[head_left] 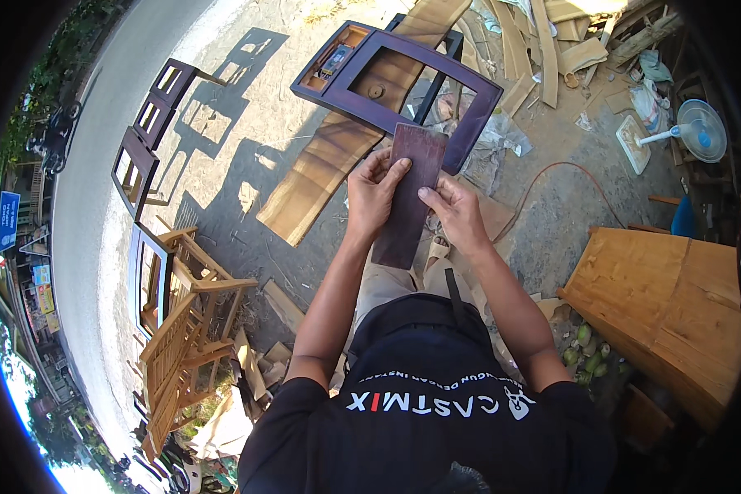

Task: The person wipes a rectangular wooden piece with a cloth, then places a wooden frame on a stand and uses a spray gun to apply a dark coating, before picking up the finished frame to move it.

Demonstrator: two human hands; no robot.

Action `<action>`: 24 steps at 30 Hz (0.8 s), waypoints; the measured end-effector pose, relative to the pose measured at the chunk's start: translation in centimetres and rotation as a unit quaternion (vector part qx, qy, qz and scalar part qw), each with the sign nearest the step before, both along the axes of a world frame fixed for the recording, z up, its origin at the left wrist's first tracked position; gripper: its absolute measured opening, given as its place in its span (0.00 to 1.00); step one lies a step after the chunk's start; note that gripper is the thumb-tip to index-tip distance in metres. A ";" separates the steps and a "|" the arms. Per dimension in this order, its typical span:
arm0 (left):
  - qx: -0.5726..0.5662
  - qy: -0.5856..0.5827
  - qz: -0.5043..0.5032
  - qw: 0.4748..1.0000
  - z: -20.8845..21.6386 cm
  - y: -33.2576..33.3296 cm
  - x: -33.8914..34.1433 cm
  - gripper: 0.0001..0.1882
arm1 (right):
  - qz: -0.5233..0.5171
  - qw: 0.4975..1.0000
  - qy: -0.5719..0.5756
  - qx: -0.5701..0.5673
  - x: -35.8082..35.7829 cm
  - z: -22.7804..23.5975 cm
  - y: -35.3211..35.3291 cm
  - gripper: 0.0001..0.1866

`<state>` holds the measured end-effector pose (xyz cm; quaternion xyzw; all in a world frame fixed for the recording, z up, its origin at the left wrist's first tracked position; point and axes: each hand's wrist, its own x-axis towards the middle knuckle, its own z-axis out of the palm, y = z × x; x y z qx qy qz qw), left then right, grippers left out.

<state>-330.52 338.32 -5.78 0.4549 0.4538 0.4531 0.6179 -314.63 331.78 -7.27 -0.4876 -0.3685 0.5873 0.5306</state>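
Note:
A long dark maroon strip, seemingly sandpaper, is held up in front of my body. My left hand pinches its left edge between thumb and fingers. On the other edge, my right hand grips it with the thumb on top; some of its fingers are hidden behind. Just beyond the strip lies a dark purple painted wooden frame with a large opening and a smaller orange-brown recess. A small object with a blue part sits in that recess.
Under the frame runs a wide wooden plank. Several dark frames and unpainted wooden furniture stand at left beside the road. A wooden cabinet, an orange cord and a fan are at right. Scrap wood litters the far ground.

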 end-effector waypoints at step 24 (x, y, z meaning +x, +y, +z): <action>0.023 0.264 -0.047 0.963 -15.7 32.7 -20.5 0.52 | -0.171 0.970 -0.127 -0.115 -9.6 -10.0 44.1 0.32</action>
